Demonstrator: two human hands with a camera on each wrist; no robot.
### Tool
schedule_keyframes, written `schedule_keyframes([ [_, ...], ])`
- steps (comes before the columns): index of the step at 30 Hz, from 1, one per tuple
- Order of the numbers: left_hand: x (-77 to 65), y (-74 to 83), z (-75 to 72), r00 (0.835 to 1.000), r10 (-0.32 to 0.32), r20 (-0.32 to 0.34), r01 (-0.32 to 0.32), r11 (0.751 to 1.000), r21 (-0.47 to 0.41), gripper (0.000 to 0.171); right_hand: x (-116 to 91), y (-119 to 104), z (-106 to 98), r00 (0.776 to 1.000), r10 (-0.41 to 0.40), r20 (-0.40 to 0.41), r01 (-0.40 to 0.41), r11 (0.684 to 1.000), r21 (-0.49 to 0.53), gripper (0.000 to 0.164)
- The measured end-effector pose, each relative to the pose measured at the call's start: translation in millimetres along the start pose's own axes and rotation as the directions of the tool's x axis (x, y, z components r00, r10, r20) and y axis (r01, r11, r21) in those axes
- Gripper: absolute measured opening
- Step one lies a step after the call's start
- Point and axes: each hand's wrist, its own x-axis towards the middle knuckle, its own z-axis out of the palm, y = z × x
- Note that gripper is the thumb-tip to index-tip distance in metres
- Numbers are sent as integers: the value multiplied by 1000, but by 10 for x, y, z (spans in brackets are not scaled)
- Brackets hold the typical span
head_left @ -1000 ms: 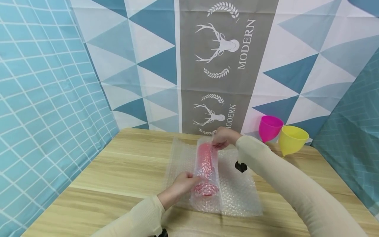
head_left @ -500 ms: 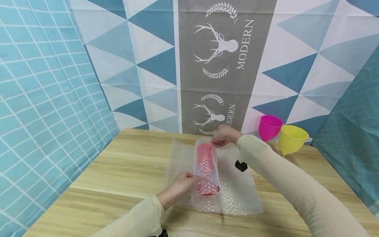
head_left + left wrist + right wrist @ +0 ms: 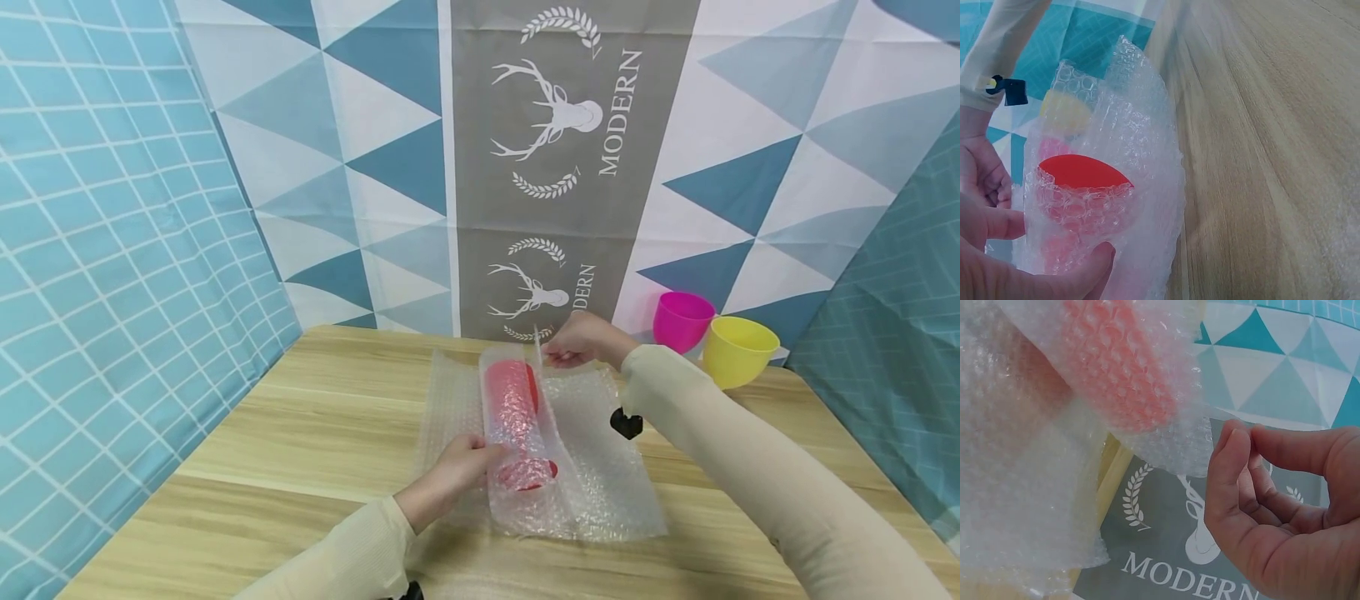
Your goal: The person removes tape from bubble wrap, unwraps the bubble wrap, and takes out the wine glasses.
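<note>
A red goblet (image 3: 533, 388) lies on its side inside clear bubble wrap (image 3: 611, 487), its foot towards me. In the left wrist view the bare red foot (image 3: 1085, 171) shows above the wrap's edge. My left hand (image 3: 457, 468) holds the wrapped goblet around its narrow part, thumb on top, fingers at the side. At the far end, my right hand (image 3: 573, 342) pinches the wrap's raised edge between thumb and forefinger. That edge stands up to the right of the goblet, and the right wrist view shows the pinching fingers (image 3: 1230, 447).
Spread wrap lies left and right of the bundle on the wooden table (image 3: 300, 433). A magenta cup (image 3: 681, 321) and a yellow cup (image 3: 738, 350) stand at the back right, behind my right forearm. A patterned cloth wall (image 3: 397, 292) rises at the table's back edge.
My right hand has moved slightly right, lifting the wrap's edge away from the goblet, so more bare red shows. The goblet has shifted slightly left; my left hand has barely moved.
</note>
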Motion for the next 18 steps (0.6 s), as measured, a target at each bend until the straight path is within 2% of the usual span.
schedule_keyframes([
  [8, 11, -24, -12, 1000, -12, -19, 12, 1000, -9, 20, 24, 112, -59, 999, 44, 1, -44, 998, 43, 16],
  [13, 17, -42, -15, 1000, 8, -24, -8, 1000, -2, 19, 37, 257, -119, 998, 58, -6, -57, 997, 50, 15],
  [18, 20, -53, -27, 999, 13, -38, -13, 1000, 11, 19, 24, 441, -235, 996, 81, 40, -85, 988, 128, 21],
])
